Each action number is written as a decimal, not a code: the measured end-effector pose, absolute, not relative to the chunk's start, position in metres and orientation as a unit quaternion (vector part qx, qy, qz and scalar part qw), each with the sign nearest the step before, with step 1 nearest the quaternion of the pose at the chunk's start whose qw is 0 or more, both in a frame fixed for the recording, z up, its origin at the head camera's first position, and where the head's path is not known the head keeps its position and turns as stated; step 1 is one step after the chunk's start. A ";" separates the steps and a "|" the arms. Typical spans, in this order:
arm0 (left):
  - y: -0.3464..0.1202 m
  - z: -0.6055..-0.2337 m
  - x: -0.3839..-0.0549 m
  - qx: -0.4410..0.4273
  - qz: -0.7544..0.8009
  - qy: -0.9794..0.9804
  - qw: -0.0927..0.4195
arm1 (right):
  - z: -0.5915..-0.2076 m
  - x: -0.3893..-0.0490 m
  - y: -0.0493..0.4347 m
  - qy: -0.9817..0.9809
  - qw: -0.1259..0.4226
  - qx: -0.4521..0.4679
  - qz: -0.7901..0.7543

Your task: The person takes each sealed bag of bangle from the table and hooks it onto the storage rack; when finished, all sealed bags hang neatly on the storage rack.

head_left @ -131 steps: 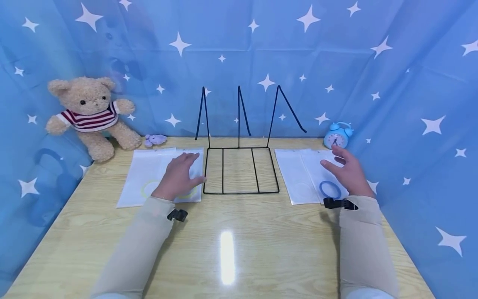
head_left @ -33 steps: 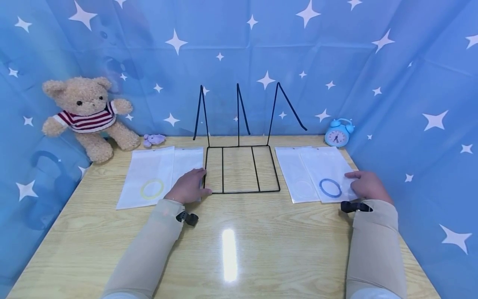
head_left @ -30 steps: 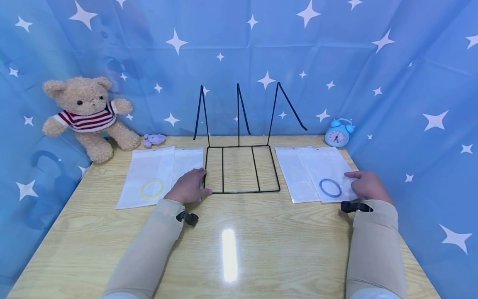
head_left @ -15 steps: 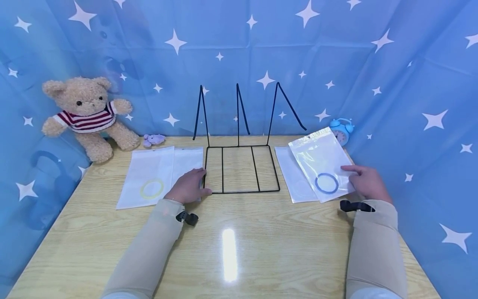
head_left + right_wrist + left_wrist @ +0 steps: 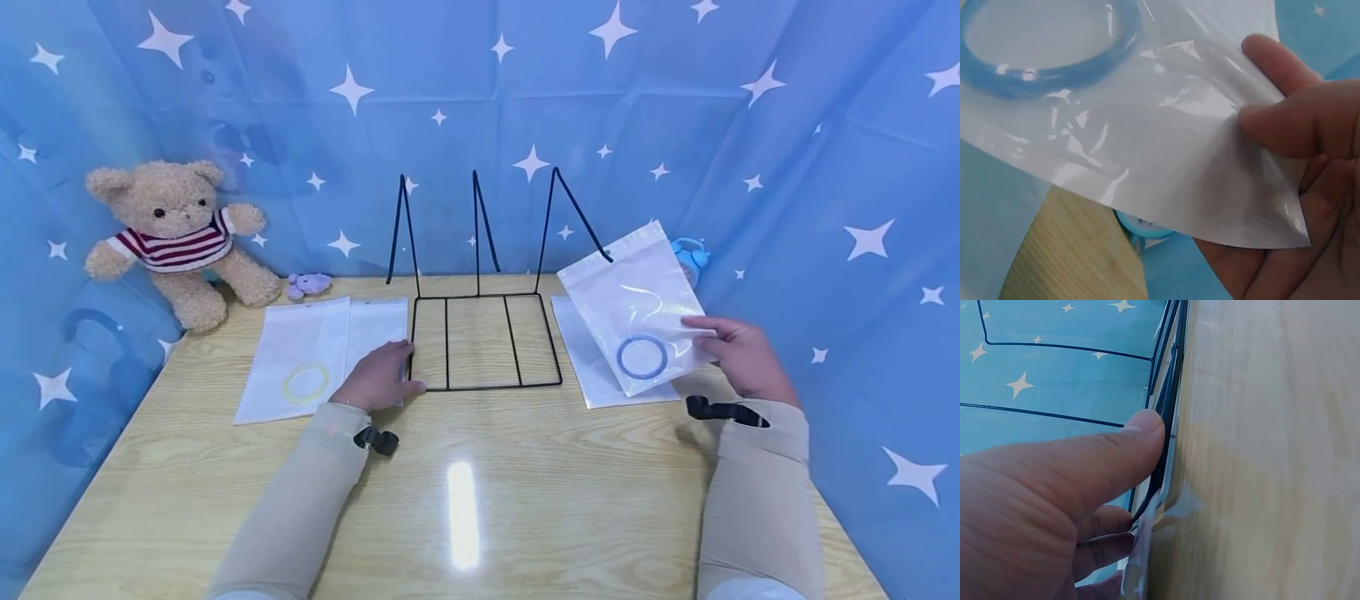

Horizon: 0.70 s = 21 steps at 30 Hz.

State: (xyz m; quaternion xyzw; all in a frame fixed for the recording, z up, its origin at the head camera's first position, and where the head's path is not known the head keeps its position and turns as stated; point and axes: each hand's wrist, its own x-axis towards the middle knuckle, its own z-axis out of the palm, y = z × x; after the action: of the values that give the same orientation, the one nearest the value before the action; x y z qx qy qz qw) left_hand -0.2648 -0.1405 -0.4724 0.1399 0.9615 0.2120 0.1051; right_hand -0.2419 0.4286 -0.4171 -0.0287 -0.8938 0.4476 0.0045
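Observation:
In the head view my right hand [image 5: 746, 354] pinches the right edge of a zip bag [image 5: 660, 287] with a blue ring [image 5: 642, 357] inside. The right wrist view shows the thumb on this side of the zip bag [image 5: 1141, 550] and a finger behind it. The lifted bag tilts over another zip bag [image 5: 581, 354] lying on the table. My left hand [image 5: 377, 375] holds the left front corner of a black wire rack [image 5: 487, 388], its thumb [image 5: 1141, 437] against the wire. Three bent prongs rise from the rack's back.
Left of the rack lie two zip bags, one with a yellow ring [image 5: 305, 382]. A teddy bear [image 5: 176, 237] sits at the back left, beside a small purple toy [image 5: 309, 285]. A blue alarm clock [image 5: 692, 260] stands partly hidden behind the lifted bag. A starry curtain encloses the wooden table [image 5: 555, 500].
The right hand has taken hold of the bag with the blue ring, raised it off the table and tilted it leftward. My left hand came to the rack's corner and has stayed there.

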 end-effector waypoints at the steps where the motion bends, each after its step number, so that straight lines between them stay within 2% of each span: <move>1: -0.140 -0.473 -0.265 0.140 0.212 0.961 0.105 | -0.416 -0.241 0.428 -0.890 0.008 -0.026 0.455; 6: -0.140 -0.473 -0.265 0.139 0.215 0.961 0.104 | -0.408 -0.234 0.426 -0.821 -0.002 0.004 0.572; 11: -0.140 -0.473 -0.265 0.142 0.212 0.961 0.104 | -0.406 -0.232 0.423 -0.702 -0.018 0.080 0.707; 21: -0.140 -0.472 -0.265 0.141 0.211 0.962 0.102 | -0.401 -0.229 0.417 -0.571 -0.036 0.207 0.793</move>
State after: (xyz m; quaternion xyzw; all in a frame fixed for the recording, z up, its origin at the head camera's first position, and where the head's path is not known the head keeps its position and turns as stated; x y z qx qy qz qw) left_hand -0.2648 -0.1400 -0.4721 0.1413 0.9617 0.2113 0.1021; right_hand -0.2286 0.4173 -0.4007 0.2065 -0.5714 0.7934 -0.0361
